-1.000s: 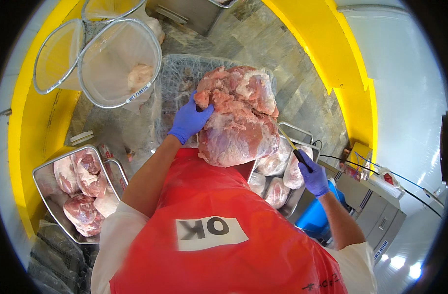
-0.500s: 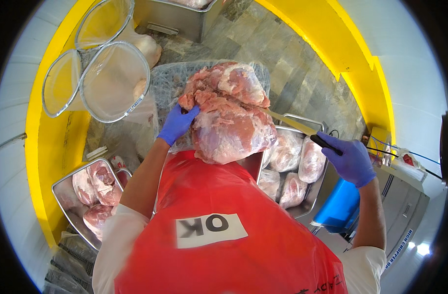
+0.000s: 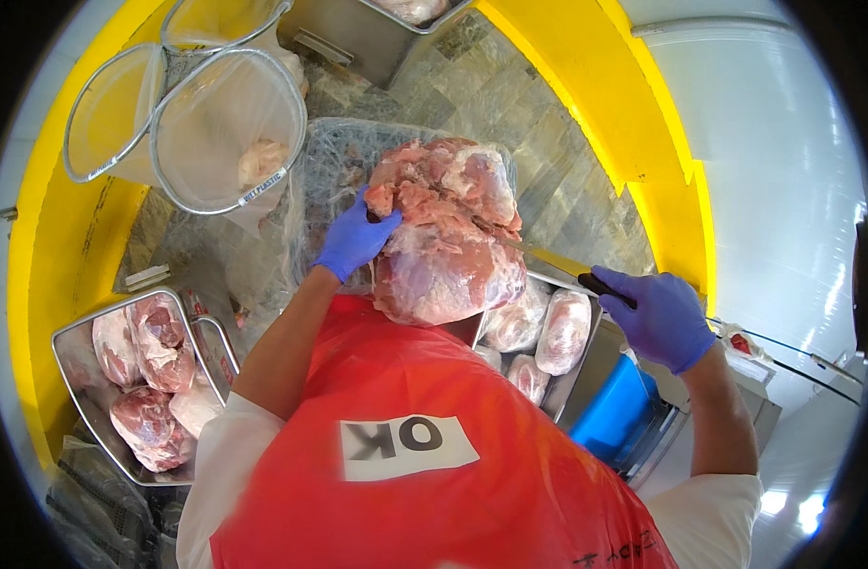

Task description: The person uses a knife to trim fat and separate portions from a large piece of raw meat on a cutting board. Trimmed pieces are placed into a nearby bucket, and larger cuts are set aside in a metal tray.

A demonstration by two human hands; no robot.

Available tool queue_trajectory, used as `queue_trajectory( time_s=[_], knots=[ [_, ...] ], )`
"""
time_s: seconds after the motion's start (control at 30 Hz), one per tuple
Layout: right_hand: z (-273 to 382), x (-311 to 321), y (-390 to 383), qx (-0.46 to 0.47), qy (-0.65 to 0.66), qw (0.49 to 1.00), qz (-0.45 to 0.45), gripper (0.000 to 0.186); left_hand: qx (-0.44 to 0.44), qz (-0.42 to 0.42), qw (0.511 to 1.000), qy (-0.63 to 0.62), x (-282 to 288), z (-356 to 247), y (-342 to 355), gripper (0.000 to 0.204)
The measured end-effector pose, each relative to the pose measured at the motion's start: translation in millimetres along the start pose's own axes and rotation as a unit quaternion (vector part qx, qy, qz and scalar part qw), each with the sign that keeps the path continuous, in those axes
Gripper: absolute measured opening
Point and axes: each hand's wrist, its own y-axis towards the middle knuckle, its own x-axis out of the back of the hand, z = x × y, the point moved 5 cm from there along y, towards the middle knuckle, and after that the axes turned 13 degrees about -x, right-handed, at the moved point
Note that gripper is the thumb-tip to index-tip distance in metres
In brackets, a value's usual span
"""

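A large cut of raw meat (image 3: 445, 277), pink with pale fat and a deep split across its middle, lies in front of me on a surface covered in clear plastic (image 3: 325, 175). My left hand (image 3: 355, 242), in a blue-violet glove, grips its left edge beside the split. From the right, my right hand (image 3: 660, 321), gloved alike, is closed round the black handle of a knife (image 3: 557, 264). The long blade points left, and its tip end meets the meat's right side at the split, where the very tip is hidden.
Wrapped meat pieces (image 3: 564, 332) fill a metal tray on the right, near a blue container (image 3: 616, 408). Another metal tray (image 3: 72, 379) with raw cuts stands at lower left. Ring-held clear bags (image 3: 296, 142) hang at upper left. A metal bin (image 3: 349, 43) stands at the back.
My view has shifted, so the surroundings sit differently in the picture. My right hand has brought the knife closer to the meat, with less blade showing. My left hand keeps its place on the meat.
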Motion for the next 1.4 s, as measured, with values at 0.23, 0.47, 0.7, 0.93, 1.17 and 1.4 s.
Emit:
queue_trajectory(
  time_s=[0.23,0.47,0.7,0.93,1.17,1.4],
  knots=[
    [19.2,0.7,12.9,0.016,-0.059,0.998,0.01,0.032,0.023,0.027,0.998,0.046,-2.4,7.3,2.1,0.097],
    [58.1,33.3,50.6,0.001,-0.137,0.983,0.12,0.032,0.031,0.034,0.998,0.04,1.7,-2.8,-0.8,0.101],
    [71.7,19.0,66.8,0.043,-0.175,0.978,0.105,0.031,0.04,0.033,0.998,0.029,8.7,-13.5,-3.3,0.101],
    [44.7,-39.2,58.7,0.007,-0.102,0.994,0.047,0.036,0.031,0.021,0.999,0.037,0.9,-3.0,-0.6,0.093],
    [6.3,-118.0,16.5,-0.051,-0.039,0.996,-0.054,0.047,0.032,0.017,0.999,0.006,3.1,-9.5,0.2,0.099],
    [-29.7,-227.8,2.8,-0.025,0.064,0.979,-0.19,0.06,-0.009,0.019,0.999,-0.042,2.5,-7.7,0.7,0.081]
  ],
)
